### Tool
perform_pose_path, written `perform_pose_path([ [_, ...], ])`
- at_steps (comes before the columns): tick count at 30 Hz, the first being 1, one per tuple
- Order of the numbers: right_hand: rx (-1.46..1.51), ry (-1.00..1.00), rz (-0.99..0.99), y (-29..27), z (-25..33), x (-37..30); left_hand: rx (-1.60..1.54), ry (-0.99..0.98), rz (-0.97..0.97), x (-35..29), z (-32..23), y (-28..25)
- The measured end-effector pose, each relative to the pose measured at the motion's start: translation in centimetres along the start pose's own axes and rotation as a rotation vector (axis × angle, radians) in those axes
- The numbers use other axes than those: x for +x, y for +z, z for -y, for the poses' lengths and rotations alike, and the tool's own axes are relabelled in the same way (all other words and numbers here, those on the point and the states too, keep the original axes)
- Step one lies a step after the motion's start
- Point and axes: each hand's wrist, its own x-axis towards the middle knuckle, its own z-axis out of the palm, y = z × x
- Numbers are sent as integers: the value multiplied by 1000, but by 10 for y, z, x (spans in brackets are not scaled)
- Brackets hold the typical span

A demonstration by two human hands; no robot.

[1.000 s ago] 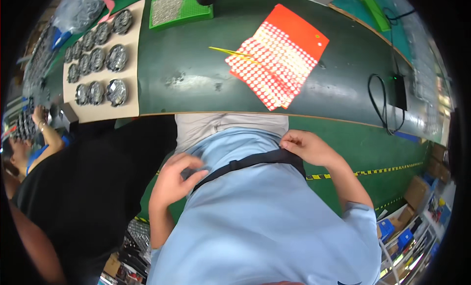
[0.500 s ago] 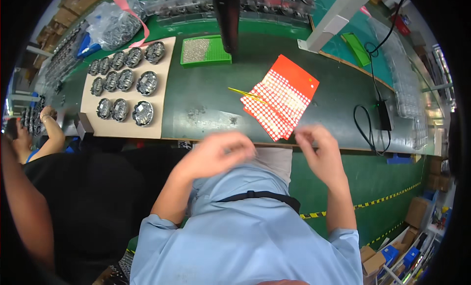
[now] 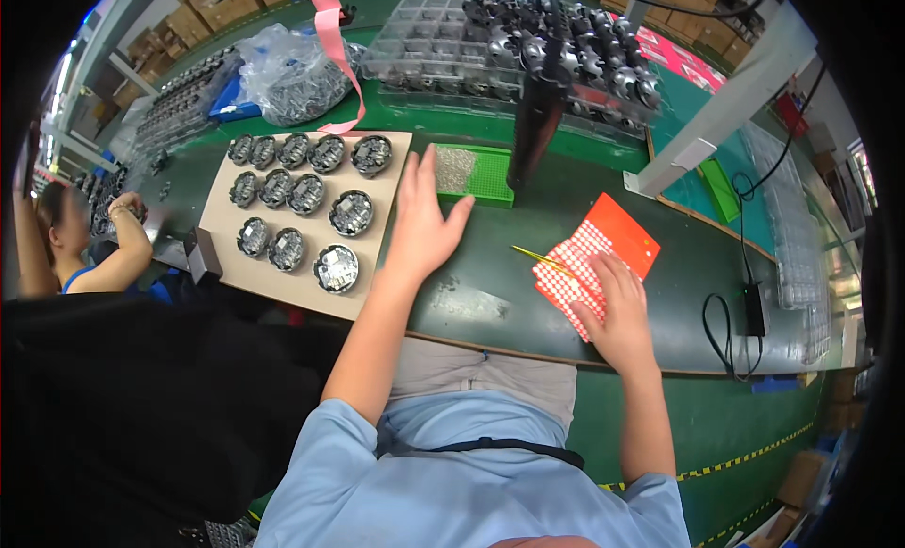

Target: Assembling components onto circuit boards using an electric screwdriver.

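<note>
The right hand's [image 3: 617,307] fingers [image 3: 603,276] lie flat and slightly spread on the sheet of red-and-white sticker dots [image 3: 592,265], pressing it to the green bench top [image 3: 490,293]; they pinch nothing. The sheet sits at about three o'clock from the middle of the bench and looks thin, light and floppy. It would likely slide or curl under a careless grip, so a corner or free edge seems the best place to lift it. Yellow tweezers [image 3: 539,257] lie touching its nine-o'clock edge.

The left hand [image 3: 421,223] hovers open, fingers together and extended toward twelve o'clock, thumb out to the side. Its fingertips reach the near edge of a small green tray of tiny silvery parts [image 3: 468,171].

At nine o'clock from that hand, a cardboard sheet [image 3: 377,265] carries rows of round metal assemblies [image 3: 351,213]. A black hanging tool [image 3: 533,124] stands just beyond the green tray, close enough to catch a raised hand. Clear trays of dark parts [image 3: 528,48] fill the twelve o'clock side. Another person [image 3: 75,246] works at nine o'clock.
</note>
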Motion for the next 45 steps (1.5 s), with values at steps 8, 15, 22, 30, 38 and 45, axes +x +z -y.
perform_pose_path([
  [8,-37,25,16,-29,-9,20,-29,-24,-57,-4,6,14],
  [15,321,-247,-118,-3,53,78,11,-4,16,21,-7,0],
  [22,389,-232,-163,46,65,112,107,58,222,43,-2,-2],
  [30,563,-126,-153,48,52,101,173,49,211,11,-15,-22],
  [38,523,-78,-195,36,64,93,154,-65,58,-44,-50,-22],
  [45,804,92,120,41,61,90,-13,-304,54,-90,-53,-33],
])
